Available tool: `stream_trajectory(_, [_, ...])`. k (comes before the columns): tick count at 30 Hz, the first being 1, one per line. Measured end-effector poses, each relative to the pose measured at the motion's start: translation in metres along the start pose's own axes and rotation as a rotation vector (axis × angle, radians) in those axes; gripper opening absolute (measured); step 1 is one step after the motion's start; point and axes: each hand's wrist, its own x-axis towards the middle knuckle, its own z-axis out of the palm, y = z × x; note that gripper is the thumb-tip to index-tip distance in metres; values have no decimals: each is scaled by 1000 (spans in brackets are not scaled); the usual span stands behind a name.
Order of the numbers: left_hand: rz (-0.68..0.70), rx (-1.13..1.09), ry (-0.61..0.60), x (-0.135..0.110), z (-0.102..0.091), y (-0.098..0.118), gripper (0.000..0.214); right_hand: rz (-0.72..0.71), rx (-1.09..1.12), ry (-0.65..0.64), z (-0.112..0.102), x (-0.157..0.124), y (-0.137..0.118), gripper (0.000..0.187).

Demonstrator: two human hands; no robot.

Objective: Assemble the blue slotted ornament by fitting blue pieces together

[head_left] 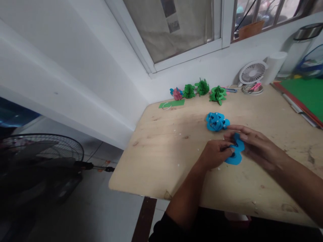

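Head view. Landmark: the pile of bright blue, round-lobed paper cut-outs (216, 121) on the pale wooden bench (161, 148).

Work piece: a flat blue paper cut-out with a wavy, scalloped edge (235, 159), nearer the person than the pile and a little to its right, held just above or at the bench surface; which of the two, cannot tell.

Left hand (213, 154): nearer the person than the pile; fingers pinching the lower part of the scalloped cut-out, thumb on top. Right hand (259, 144): to the right of the pile and nearer the person; fingers closed on the cut-out's upper end, index stretched toward the pile's right edge. Contact between that fingertip and the pile: cannot tell.

Beyond the pile, near the wall: three folded green paper flowers (202, 87) in a loose row. Beyond and left of the pile: a pink paper flower with blue petals (177, 94), and in front of it a flat green paper strip (178, 103) with a thin pale ring (166, 106) lying partly over it.

Beyond and right of the pile: a small white round desk fan (253, 73), beside a white cylinder (275, 66). Farther right: a flat green sheet (306, 95).
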Motion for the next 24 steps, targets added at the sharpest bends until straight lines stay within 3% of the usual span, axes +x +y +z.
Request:
stream_trajectory(8, [9, 105, -10, 2, 2, -5, 24, -72, -182, 113, -5, 7, 7, 39])
stream_trajectory(24, [35, 147, -21, 5, 3, -7, 24, -65, -134, 238, -4, 9, 9, 41])
